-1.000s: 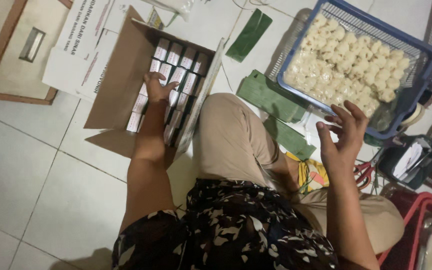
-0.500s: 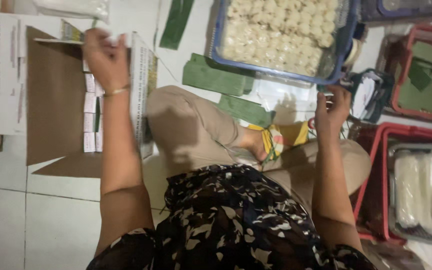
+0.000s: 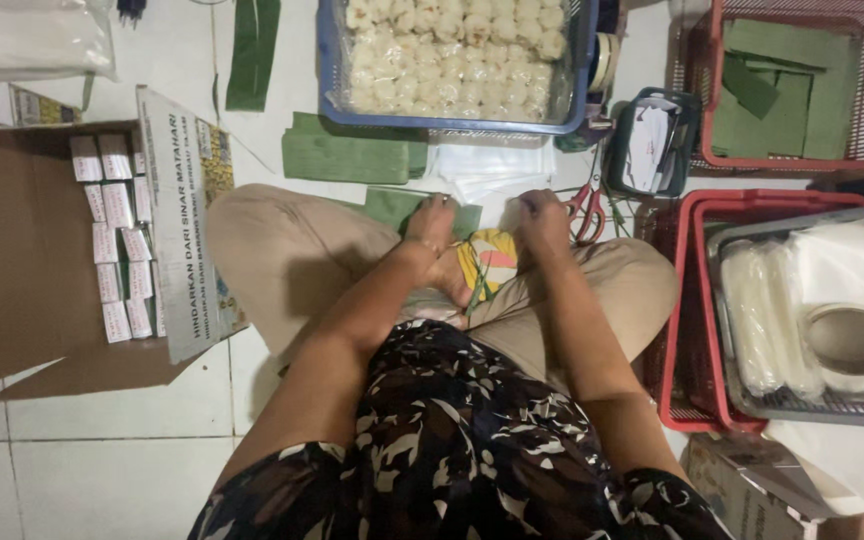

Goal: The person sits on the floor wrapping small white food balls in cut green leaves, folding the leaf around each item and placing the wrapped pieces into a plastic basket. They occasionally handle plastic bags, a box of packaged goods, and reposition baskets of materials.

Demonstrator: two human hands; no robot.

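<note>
I sit cross-legged on a tiled floor with both hands down in front of my knees. My left hand rests, fingers bent, on the edge of a cut green leaf piece. My right hand is curled beside it, by clear plastic sheets and red-handled scissors. I see only the backs of the hands, so whatever they hold is hidden. A yellow patterned cloth lies between them.
An open cardboard box of small white packets lies at my left. Ahead sit a green leaf stack and a blue basket of pale round food pieces. Red baskets stand at the right, beside a small dark tub.
My left hand has come out of the cardboard box and down to the leaf piece. My right hand has dropped from mid-air to the floor beside it. The view has shifted right.
</note>
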